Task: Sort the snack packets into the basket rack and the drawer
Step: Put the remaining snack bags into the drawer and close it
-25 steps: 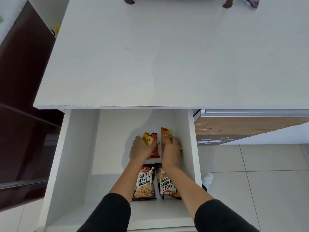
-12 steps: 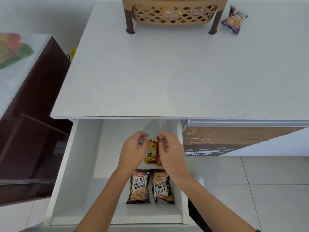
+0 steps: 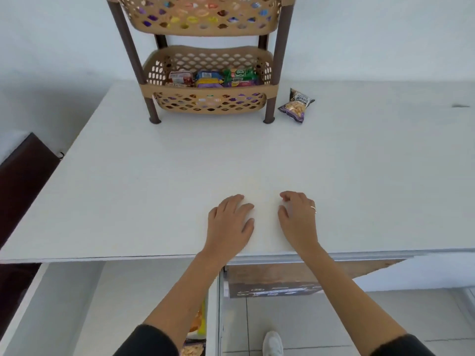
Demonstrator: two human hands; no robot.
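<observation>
Left hand (image 3: 230, 222) and right hand (image 3: 298, 219) both over the desk (image 3: 154, 181) near its front edge, fingers loose, empty. Peanut packet (image 3: 296, 105) beside basket rack (image 3: 208, 73), far edge.

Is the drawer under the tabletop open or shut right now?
Open. The drawer juts out past the tabletop edge, with packets visible inside.
</observation>
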